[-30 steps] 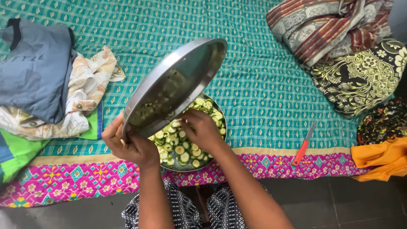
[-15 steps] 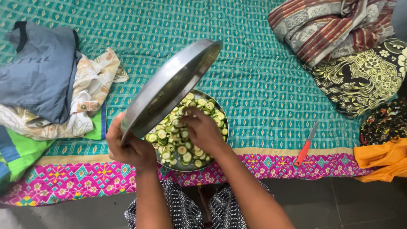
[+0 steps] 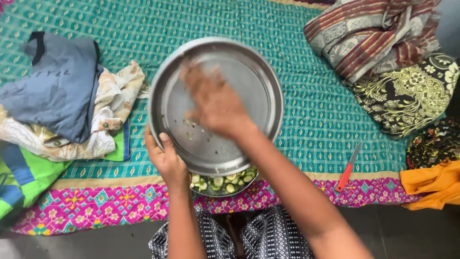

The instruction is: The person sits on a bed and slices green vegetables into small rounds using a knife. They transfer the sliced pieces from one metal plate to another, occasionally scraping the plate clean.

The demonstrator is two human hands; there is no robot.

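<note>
A round, shallow steel plate [image 3: 249,72] is held up facing the camera, almost bare inside save a few green scraps and wet specks near its middle. The left hand [image 3: 165,160] grips the plate at its lower left rim, thumb over the inner face and fingers curled behind. The right hand [image 3: 215,103] lies across the plate's inner face with fingers spread and flat, grasping nothing; it is blurred, so its fingertips cannot be made out clearly.

Directly below the plate, and mostly hidden by it, sits a round steel bowl [image 3: 218,193] of sliced green vegetable rounds [image 3: 225,181], only its near edge showing under the plate's lower rim. The bowl rests on a bed covered with a teal patterned bedspread [image 3: 306,120] edged by a magenta patterned border [image 3: 96,206].

To the left of the plate lies a heap of clothes: a grey-blue garment [image 3: 57,86] on top of a cream floral cloth [image 3: 112,112], with a bright green cloth [image 3: 21,180] at the lower left. To the right of the plate, near the magenta border, lies a knife with a red handle [image 3: 347,168]. Further right are a striped maroon cloth [image 3: 373,33], a black and yellow floral cloth [image 3: 412,96] and an orange cloth [image 3: 431,184]. Below the plate, the person's black and white patterned garment [image 3: 258,237] shows between the forearms.
</note>
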